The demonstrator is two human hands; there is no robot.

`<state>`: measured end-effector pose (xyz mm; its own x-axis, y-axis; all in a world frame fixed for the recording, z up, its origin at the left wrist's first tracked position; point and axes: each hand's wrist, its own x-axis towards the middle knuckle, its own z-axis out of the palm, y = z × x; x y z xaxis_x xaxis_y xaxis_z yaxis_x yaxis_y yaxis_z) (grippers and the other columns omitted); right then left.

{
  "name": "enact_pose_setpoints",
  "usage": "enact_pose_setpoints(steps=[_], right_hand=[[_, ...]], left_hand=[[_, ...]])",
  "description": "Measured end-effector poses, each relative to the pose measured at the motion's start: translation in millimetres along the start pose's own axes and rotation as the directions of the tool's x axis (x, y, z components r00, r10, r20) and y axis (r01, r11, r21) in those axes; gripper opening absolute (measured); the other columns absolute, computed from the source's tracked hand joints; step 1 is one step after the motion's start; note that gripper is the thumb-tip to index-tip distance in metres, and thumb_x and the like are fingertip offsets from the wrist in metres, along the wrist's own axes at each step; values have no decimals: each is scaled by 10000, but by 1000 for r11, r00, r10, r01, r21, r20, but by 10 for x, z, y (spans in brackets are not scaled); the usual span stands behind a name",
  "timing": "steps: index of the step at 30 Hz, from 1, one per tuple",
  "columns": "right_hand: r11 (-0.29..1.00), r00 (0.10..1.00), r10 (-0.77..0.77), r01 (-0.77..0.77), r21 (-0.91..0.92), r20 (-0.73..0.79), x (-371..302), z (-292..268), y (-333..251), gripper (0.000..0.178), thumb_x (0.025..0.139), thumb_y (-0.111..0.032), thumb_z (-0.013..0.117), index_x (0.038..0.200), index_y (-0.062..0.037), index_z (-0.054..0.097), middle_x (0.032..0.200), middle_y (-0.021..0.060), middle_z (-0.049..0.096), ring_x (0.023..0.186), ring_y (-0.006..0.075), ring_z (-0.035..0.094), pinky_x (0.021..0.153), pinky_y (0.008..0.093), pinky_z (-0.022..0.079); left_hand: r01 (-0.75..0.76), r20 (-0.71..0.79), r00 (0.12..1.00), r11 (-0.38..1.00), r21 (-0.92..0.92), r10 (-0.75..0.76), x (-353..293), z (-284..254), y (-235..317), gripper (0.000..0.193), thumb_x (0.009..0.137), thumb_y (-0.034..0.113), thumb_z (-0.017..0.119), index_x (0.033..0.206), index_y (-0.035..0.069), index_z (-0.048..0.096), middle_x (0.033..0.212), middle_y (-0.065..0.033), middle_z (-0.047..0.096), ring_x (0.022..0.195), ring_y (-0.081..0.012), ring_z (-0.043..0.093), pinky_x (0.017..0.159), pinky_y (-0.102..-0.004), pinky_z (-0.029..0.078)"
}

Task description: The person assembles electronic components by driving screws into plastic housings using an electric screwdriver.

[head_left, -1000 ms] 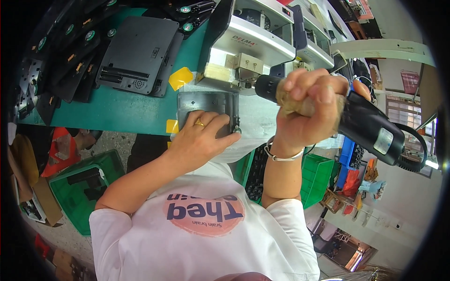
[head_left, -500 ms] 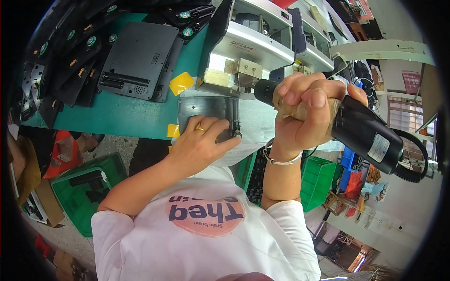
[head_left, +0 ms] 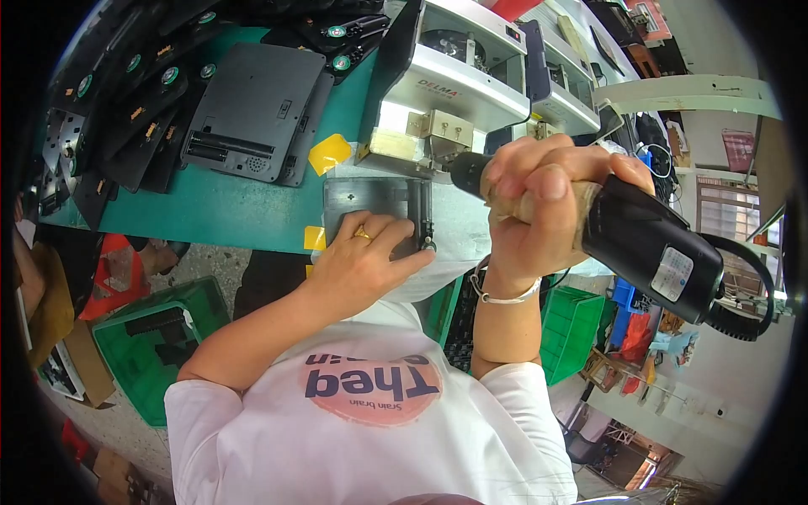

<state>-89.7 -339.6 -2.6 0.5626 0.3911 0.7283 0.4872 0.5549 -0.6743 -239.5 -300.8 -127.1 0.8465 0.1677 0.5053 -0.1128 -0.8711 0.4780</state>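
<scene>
A black electric screwdriver [head_left: 652,244] is in my right hand [head_left: 547,198], whose fingers wrap round its tan-taped grip. Its dark nose points left at the metal front block of a silver screw feeder [head_left: 446,130]; I cannot make out whether the bit touches. My left hand [head_left: 362,261] holds down a dark grey plastic panel [head_left: 374,195] at the bench's near edge. The fingers bend over the panel's near part and hide it, while the thumb reaches toward small round metal parts at its right side.
Grey device housings [head_left: 248,109] and black panels [head_left: 139,139] with round green-rimmed parts lie on the green bench [head_left: 215,206]. Yellow tape pieces [head_left: 329,153] stick there. A second feeder [head_left: 560,76] stands farther right. Green crates [head_left: 156,337] sit below; another person's arm shows at far left.
My right hand and the screwdriver have moved slightly left and down beside the feeder. My left hand stays on the panel; the whole view has shifted a little.
</scene>
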Motion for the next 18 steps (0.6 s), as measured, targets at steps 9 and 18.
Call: enact_pose_setpoints(steps=[9, 18], right_hand=[[995, 996, -83, 84, -54, 31, -29, 46, 121, 519, 850, -2, 650, 1203, -79, 277, 615, 51, 511, 486, 172, 544, 482, 310, 500], [998, 996, -66, 65, -7, -57, -3, 41, 34, 520, 835, 0, 659, 1171, -82, 271, 580, 40, 496, 455, 168, 530, 455, 315, 509]], left_hand=[[11, -8, 1000, 1000, 1, -11, -7, -15, 3, 354, 714, 226, 746, 1065, 248, 705, 1052, -57, 576, 999, -233, 542, 888, -418, 396], [26, 27, 999, 998, -64, -24, -1, -54, 24, 350, 766, 133, 594, 1097, 203, 684, 1077, -85, 571, 1023, -243, 549, 933, -418, 403]])
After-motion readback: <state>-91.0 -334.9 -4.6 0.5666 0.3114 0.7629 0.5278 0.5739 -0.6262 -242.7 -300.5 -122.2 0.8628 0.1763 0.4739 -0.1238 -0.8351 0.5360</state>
